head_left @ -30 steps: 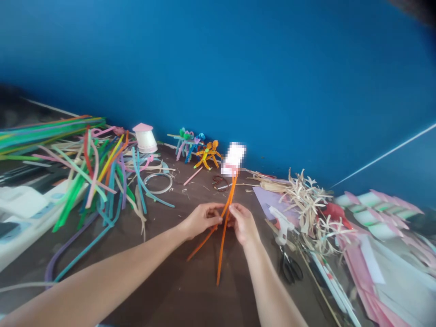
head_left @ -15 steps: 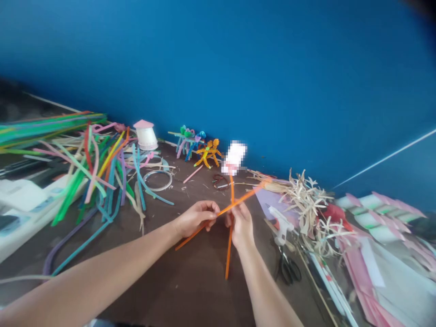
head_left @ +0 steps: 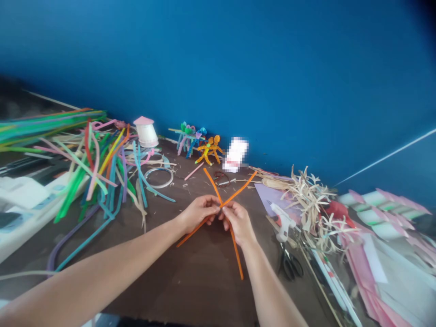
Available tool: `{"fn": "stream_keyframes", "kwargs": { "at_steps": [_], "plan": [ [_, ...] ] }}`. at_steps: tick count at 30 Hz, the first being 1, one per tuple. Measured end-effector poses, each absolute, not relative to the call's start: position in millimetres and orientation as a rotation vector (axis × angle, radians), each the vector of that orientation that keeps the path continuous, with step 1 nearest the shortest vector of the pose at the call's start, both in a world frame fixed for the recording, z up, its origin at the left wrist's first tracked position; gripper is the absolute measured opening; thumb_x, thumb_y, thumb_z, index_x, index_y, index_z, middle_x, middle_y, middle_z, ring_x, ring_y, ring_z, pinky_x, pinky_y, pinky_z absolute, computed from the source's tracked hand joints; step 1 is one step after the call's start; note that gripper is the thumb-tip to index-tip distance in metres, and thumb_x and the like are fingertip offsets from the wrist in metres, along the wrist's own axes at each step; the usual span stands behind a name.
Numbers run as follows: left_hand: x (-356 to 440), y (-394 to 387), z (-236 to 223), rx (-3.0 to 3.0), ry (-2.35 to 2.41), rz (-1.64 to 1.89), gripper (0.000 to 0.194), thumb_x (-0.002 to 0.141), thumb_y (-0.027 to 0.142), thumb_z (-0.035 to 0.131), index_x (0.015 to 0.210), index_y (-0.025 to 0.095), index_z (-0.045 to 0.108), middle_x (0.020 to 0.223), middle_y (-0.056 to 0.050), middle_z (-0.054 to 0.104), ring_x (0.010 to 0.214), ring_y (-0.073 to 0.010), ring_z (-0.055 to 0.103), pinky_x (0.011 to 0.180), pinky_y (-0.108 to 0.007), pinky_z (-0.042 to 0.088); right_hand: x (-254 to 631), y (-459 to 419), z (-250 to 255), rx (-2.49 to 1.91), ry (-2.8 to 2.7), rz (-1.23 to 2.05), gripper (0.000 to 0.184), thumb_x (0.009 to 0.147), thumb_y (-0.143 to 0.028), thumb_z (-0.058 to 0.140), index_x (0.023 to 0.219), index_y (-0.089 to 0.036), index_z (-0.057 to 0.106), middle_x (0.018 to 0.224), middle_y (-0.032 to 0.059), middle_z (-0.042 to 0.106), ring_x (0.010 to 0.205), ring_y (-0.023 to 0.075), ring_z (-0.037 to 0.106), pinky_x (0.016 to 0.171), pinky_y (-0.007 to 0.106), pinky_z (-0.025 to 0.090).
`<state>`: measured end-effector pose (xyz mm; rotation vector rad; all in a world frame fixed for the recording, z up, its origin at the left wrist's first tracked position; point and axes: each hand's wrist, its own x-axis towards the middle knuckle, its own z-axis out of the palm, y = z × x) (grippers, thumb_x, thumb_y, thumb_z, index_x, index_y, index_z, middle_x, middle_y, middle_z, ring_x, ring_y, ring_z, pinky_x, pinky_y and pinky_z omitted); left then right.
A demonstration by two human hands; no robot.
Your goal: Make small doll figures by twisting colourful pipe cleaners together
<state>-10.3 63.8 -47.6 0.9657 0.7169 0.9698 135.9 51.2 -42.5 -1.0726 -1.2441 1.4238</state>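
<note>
Head view: dark brown tabletop [head_left: 190,281] butted against a blue wall [head_left: 218,68], pale scraps and fibres scattered over the top. At mid-table, two orange pipe cleaners [head_left: 213,186] crossed in an X, all four ends free.

Just behind the X, a white card [head_left: 235,154], pixelated, any writing on it unreadable; no brand or label legible anywhere else. Behind and a little left of the X, small twisted pipe-cleaner figures [head_left: 189,141] and an orange figure [head_left: 208,151] against the wall. Farther left, a white paper cup [head_left: 146,134] with a pink cone top, a pale hoop [head_left: 158,178] and a tangled heap of multicoloured pipe cleaners [head_left: 98,172].

To the right of the X, a lilac paper sheet [head_left: 269,197], a white hot glue gun [head_left: 282,227], black-handled scissors [head_left: 290,267] and a pile of shredded dried leaf strips [head_left: 308,200]. Far right of the X, pink and white paper sheets [head_left: 374,254].

Left hand [head_left: 199,213] partly closed, fingers curled, fingertips pinching the crossing from the left. Right hand [head_left: 238,222] likewise partly closed, pinching the same crossing from the right, fingertips of both hands almost meeting around the orange stems.
</note>
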Motion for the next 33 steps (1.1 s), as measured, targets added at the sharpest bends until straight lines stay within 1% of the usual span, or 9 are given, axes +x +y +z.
{"fn": "stream_keyframes", "kwargs": {
  "at_steps": [3,8,12,14,18,25,29,33],
  "plan": [
    [-9.9,63.6,-47.2,0.932,0.765,0.953,0.021,0.065,0.023,0.064,0.08,0.013,0.053,0.05,0.004,0.053,0.04,-0.0055,0.044,0.039,-0.017,0.037,138.9,51.7,-40.0,-1.091,-1.21,1.487,0.015,0.073,-0.029,0.06,0.071,-0.015,0.055,0.052,-0.0036,0.059,0.031,0.0031,0.043,0.031,0.014,0.029],
    [-12.2,63.6,-43.2,0.905,0.761,0.885,0.018,0.064,0.021,0.064,0.077,0.013,0.054,0.047,0.005,0.052,0.038,-0.0055,0.044,0.037,-0.016,0.036,144.0,52.5,-34.7,-1.059,-1.158,1.654,0.018,0.07,-0.032,0.062,0.069,-0.014,0.058,0.054,-0.0016,0.062,0.031,0.004,0.043,0.031,0.015,0.034],
    [-15.1,64.6,-39.6,0.846,0.75,0.919,0.015,0.062,0.019,0.063,0.071,0.014,0.052,0.049,0.005,0.051,0.038,-0.005,0.044,0.036,-0.016,0.034,149.6,53.1,-34.8,-1.091,-1.15,1.775,0.021,0.064,-0.03,0.067,0.076,-0.014,0.059,0.058,0.0,0.064,0.033,0.0069,0.049,0.033,0.017,0.039],
    [-16.4,65.8,-39.5,0.81,0.73,0.942,0.015,0.062,0.018,0.063,0.069,0.015,0.05,0.049,0.006,0.05,0.039,-0.005,0.043,0.036,-0.015,0.033,151.9,53.0,-35.5,-1.141,-1.161,1.793,0.021,0.063,-0.03,0.068,0.073,-0.013,0.059,0.055,0.0,0.063,0.034,0.0082,0.051,0.033,0.018,0.039],
    [-17.9,67.3,-41.7,0.803,0.702,0.901,0.015,0.063,0.018,0.063,0.071,0.014,0.051,0.052,0.005,0.051,0.04,-0.0052,0.044,0.036,-0.016,0.033,152.4,52.5,-36.1,-1.177,-1.152,1.754,0.02,0.063,-0.031,0.068,0.066,-0.014,0.058,0.047,-0.0027,0.058,0.032,0.007,0.048,0.032,0.016,0.037],
    [-18.1,64.4,-40.3,0.909,0.714,0.776,0.02,0.062,0.02,0.065,0.078,0.012,0.056,0.053,0.004,0.053,0.04,-0.0058,0.046,0.038,-0.017,0.036,149.9,52.4,-34.9,-1.199,-1.172,1.71,0.022,0.063,-0.033,0.067,0.063,-0.014,0.056,0.046,-0.0036,0.057,0.03,0.0053,0.045,0.031,0.015,0.032],
    [-17.1,62.4,-38.6,0.946,0.729,0.761,0.027,0.063,0.023,0.065,0.086,0.012,0.056,0.056,0.003,0.056,0.041,-0.0074,0.051,0.04,-0.018,0.039,148.9,51.4,-32.5,-1.228,-1.19,1.662,0.024,0.064,-0.035,0.067,0.063,-0.015,0.055,0.044,-0.0052,0.055,0.029,0.0044,0.042,0.029,0.014,0.03],
    [-15.9,61.2,-38.2,0.98,0.746,0.746,0.029,0.062,0.024,0.066,0.087,0.013,0.055,0.057,0.003,0.057,0.043,-0.0093,0.056,0.04,-0.018,0.039,145.8,49.8,-29.6,-1.289,-1.215,1.586,0.026,0.066,-0.038,0.065,0.061,-0.014,0.056,0.039,-0.006,0.051,0.027,0.0036,0.039,0.028,0.014,0.027]
  ]
}}
